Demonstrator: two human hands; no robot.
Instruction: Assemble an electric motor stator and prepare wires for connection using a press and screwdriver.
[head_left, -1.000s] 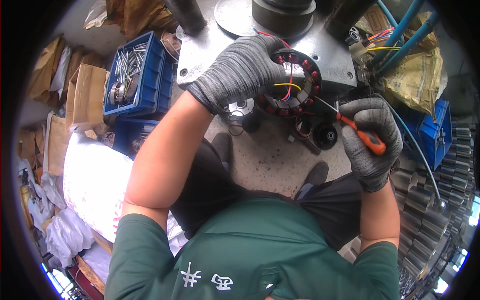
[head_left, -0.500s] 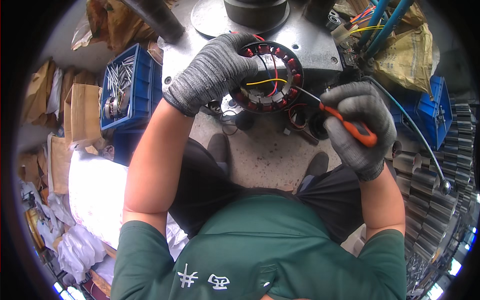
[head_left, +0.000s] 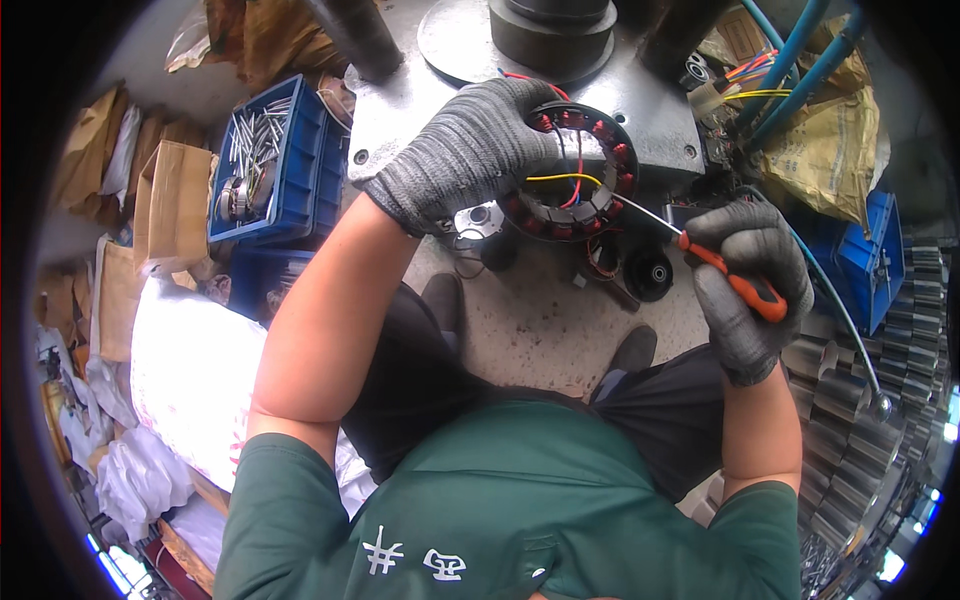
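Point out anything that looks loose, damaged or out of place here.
Nothing looks damaged. Loose red, yellow and black wires stick out across the stator held in the left hand; the screwdriver in the right hand reaches its rim.

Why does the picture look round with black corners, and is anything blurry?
In the head view, the fisheye lens bends straight edges and leaves a dark rim; the left hand on the stator ring and the right hand with its orange screwdriver look sharp; the edges smear.
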